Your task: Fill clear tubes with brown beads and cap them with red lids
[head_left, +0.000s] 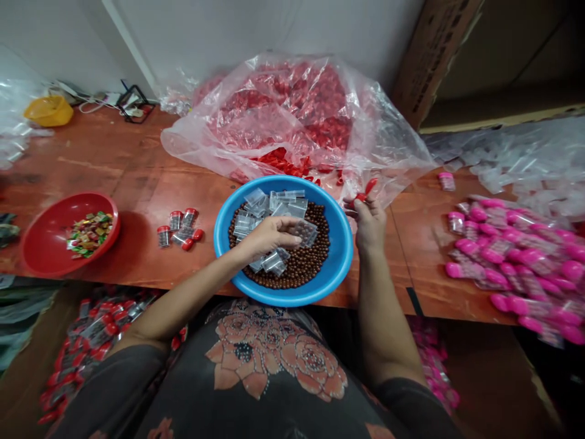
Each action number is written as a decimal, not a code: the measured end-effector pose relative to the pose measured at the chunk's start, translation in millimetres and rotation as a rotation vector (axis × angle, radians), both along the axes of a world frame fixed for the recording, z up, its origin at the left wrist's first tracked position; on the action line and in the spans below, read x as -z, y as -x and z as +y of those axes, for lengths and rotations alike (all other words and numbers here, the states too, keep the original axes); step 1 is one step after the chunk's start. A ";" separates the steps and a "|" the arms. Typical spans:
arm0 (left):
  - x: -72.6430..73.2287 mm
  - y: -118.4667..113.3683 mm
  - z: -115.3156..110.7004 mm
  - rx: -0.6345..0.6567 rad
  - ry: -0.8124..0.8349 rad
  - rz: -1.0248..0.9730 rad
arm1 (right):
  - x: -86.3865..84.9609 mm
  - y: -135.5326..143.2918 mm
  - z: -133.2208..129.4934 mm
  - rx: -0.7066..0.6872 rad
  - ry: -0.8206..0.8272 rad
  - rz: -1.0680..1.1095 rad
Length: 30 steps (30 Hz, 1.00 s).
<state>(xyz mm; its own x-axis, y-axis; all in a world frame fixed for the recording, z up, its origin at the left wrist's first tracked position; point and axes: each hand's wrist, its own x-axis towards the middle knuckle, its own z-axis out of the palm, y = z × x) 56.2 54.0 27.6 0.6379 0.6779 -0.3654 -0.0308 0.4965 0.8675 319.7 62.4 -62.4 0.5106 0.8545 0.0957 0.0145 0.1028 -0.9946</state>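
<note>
My left hand point(270, 236) is closed on a clear plastic container point(307, 232) above a blue basin point(346, 250). Brown round balls point(315, 256) fill the basin's bottom, with several more clear containers point(274, 263) lying on them. To the right of the basin, my right hand point(371, 222) pinches red plastic lids point(367, 190) between its fingers. Just beyond it spreads a large transparent bag point(384, 134) full of red pieces point(315, 91); some spill out at its mouth.
On the left stand a red bowl point(43, 235) with small wrapped pieces point(91, 235) and several red-lidded containers point(176, 219). Pink-lidded containers point(516, 244) pile up at the right. Filled red-lidded containers point(95, 329) lie below the table edge. A yellow bowl point(48, 111) sits far left.
</note>
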 end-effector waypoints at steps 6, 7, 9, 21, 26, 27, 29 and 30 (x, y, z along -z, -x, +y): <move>0.9 13.2 -7.9 -0.033 0.058 -0.035 | -54.5 36.1 -35.8 -0.280 -0.055 -0.128; 1.1 14.5 -8.7 -0.029 0.063 -0.044 | -60.0 44.6 -41.3 -0.337 -0.038 -0.126; 2.0 17.3 -10.5 -0.019 0.060 -0.059 | -67.2 60.0 -49.5 -0.429 -0.016 -0.081; 5.1 25.0 -28.0 -0.036 -0.131 0.006 | -65.6 94.9 -67.4 -0.411 -0.094 0.187; 7.8 27.9 -31.2 -0.063 -0.183 0.015 | -63.4 96.0 -76.0 -0.372 -0.115 -0.004; 8.4 28.9 -31.2 -0.065 -0.183 0.020 | -64.9 94.2 -77.1 -0.380 -0.141 -0.087; 9.3 30.9 -31.2 -0.064 -0.186 0.026 | -68.8 90.4 -78.8 -0.449 -0.221 -0.285; 9.4 31.8 -31.2 -0.061 -0.189 0.024 | -70.6 89.0 -79.5 -0.498 -0.260 -0.376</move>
<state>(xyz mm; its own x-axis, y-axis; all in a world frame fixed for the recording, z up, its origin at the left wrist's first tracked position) 24.4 22.8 18.1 0.5861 0.7730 -0.2428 -0.0338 0.3227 0.9459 230.7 -17.1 8.2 -0.0467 0.9044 0.4241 0.2440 0.4220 -0.8731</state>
